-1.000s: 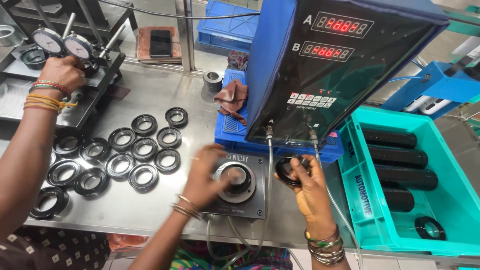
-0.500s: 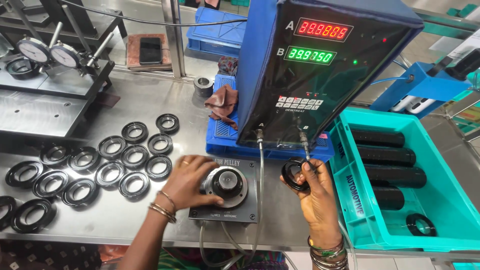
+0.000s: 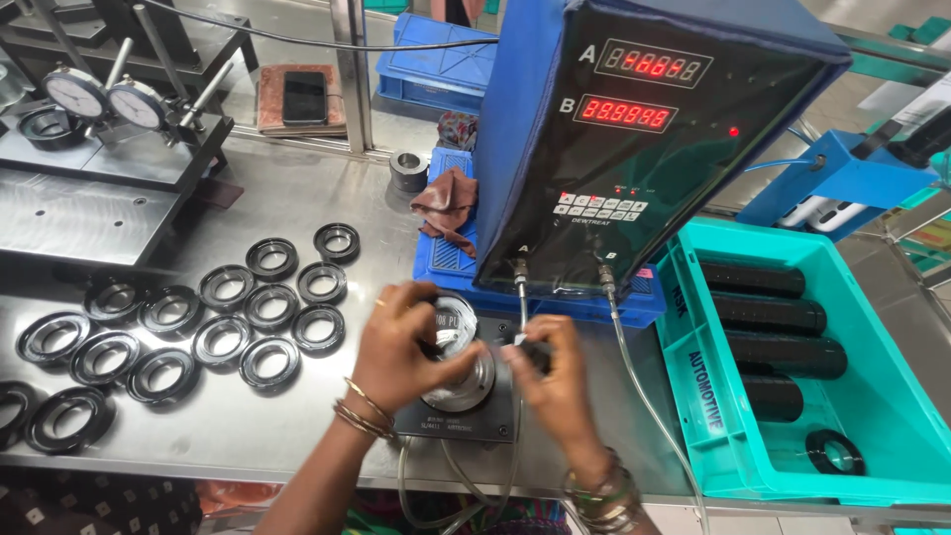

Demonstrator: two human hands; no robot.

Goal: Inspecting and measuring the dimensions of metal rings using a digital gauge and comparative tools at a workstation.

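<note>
My left hand (image 3: 401,347) grips a round silver gauge head (image 3: 458,319) that stands tilted on the round metal fixture (image 3: 466,388), which sits on a black base plate at the table's front edge. My right hand (image 3: 560,386) holds a small black ring (image 3: 532,354) right beside that fixture, touching or almost touching my left hand. Two cables run from the base up to the blue measuring unit (image 3: 644,159), whose two number displays glow red.
Several black rings (image 3: 228,327) lie in rows on the steel table to the left. A turquoise crate (image 3: 693,396) with stacked black rings stands at the right. Two dial gauges (image 3: 104,99), a phone (image 3: 304,96), a brown cloth (image 3: 446,203) and a metal sleeve (image 3: 408,170) are behind.
My right hand has brought the black ring leftwards to the fixture. My left hand has closed on the silver head. The lower display turned from green to red. A co-worker's arm has left the view.
</note>
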